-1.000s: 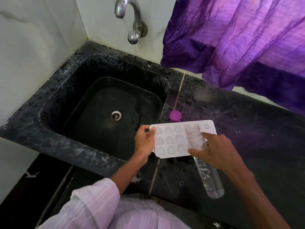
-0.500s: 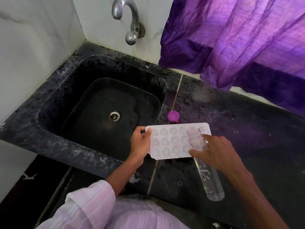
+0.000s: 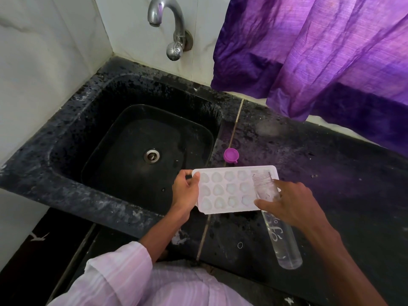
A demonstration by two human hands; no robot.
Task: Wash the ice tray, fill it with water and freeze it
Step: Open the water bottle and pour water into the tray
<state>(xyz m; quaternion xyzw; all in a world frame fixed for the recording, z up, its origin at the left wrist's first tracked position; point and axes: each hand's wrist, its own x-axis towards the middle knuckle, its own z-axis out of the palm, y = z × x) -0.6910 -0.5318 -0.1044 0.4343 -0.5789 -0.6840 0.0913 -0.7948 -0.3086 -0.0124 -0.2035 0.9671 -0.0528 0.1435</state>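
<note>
A white ice tray (image 3: pixel 229 188) with several rounded cells lies flat on the black counter, just right of the sink. My left hand (image 3: pixel 186 192) grips its left edge. My right hand (image 3: pixel 291 204) holds a clear plastic bottle (image 3: pixel 278 226) near its neck, tilted so the open mouth lies over the tray's right end and the base points toward me. A little water sits in the bottle's base. The bottle's purple cap (image 3: pixel 231 155) rests on the counter just beyond the tray.
A black stone sink (image 3: pixel 72 138) with a metal drain (image 3: pixel 151 155) fills the left side, under a chrome tap (image 3: pixel 170 25) on the white tiled wall. A purple curtain (image 3: pixel 320 56) hangs over the back of the black counter (image 3: pixel 331 177).
The tray, bottle and both hands have shifted slightly left and toward me in the view; the grips are unchanged.
</note>
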